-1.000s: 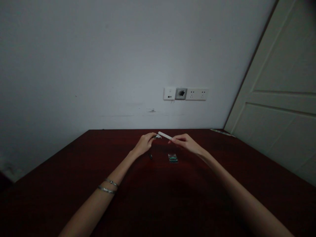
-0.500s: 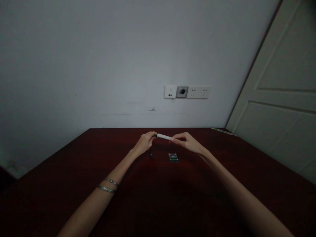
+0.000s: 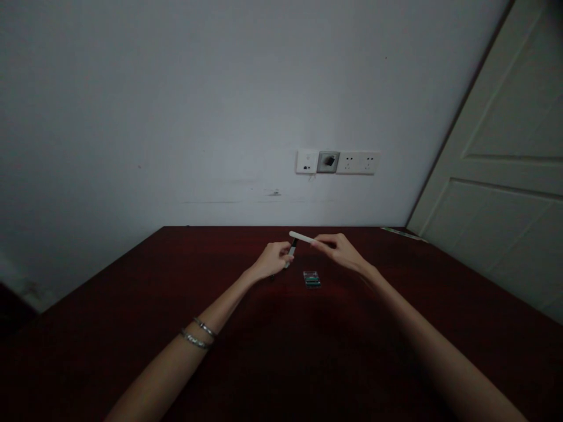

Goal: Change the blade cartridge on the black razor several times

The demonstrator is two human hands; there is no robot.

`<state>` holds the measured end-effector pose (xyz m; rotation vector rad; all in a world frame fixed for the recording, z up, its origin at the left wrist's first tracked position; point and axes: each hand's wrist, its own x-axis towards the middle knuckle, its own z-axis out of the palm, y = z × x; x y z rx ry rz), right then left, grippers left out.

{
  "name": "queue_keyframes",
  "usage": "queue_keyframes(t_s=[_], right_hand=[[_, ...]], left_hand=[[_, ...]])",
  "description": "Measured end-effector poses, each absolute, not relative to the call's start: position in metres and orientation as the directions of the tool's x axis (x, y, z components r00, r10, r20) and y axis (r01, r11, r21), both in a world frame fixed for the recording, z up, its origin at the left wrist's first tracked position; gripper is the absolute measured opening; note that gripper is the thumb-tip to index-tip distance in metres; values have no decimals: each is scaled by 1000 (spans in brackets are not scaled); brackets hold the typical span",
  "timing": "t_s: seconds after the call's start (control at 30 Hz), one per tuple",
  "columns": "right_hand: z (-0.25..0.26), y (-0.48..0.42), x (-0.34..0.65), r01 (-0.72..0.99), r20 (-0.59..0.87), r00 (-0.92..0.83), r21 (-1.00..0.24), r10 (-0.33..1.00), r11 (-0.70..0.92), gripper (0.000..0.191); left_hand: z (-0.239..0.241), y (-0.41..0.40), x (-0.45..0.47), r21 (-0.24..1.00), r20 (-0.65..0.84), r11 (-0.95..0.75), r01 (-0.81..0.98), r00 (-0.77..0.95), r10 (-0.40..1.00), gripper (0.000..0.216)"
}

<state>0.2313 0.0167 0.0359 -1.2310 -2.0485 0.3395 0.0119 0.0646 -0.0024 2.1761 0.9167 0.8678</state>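
Note:
Over a dark red table (image 3: 308, 351), my left hand (image 3: 272, 261) is closed on a small thin dark and silver piece (image 3: 291, 253) that points up and right. My right hand (image 3: 341, 252) pinches one end of a slim white stick-shaped part (image 3: 301, 237), which reaches left above the left hand's piece. The two pieces nearly meet at their tips. Two metal bangles (image 3: 197, 334) circle my left wrist. A small green and silvery packet (image 3: 311, 279) lies flat on the table just below and between the hands.
A row of white wall sockets with a dark grey one (image 3: 338, 162) sits on the grey wall behind. A pale panelled door (image 3: 505, 176) stands at the right. A thin flat strip (image 3: 402, 234) lies at the table's far right corner.
The white part has come off the left hand's piece and risen slightly. My left hand has dropped and turned, covering the small dark item that lay on the table.

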Motion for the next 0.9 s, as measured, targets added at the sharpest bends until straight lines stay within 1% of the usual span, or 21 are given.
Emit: queue_keyframes(t_s=[0.07,0.17,0.33,0.47,0.57,0.77,0.83,0.9], right_hand=[[37,17,237,685,436,-272,-538,858,491,38],[37,17,241,703,441,-247,-531,863,473,39],[33,19,231,686,452,-278,-524,847,505,37],[26,25,245,693,463,-234,-538,855,480,38],[24,25,251,658,476,-206,-579,855,481,39],[22,24,231,498,484,-272,-669,832,552,38],[15,27,235,478,471,-228,-708,852,519,37],[7,30,243,446,433,-141,-775,890,448,38]], left_hand=[[-3,63,15,819,283,-494,293,543,791,4],[-2,63,15,880,237,-406,247,512,826,3],[-2,61,15,897,210,-373,237,513,832,4],[1,63,13,905,221,-368,214,502,836,4],[3,65,11,914,237,-362,185,481,844,4],[4,59,13,929,211,-330,170,489,847,4],[8,58,13,938,214,-320,133,503,837,4],[12,59,12,947,221,-310,89,520,825,5]])
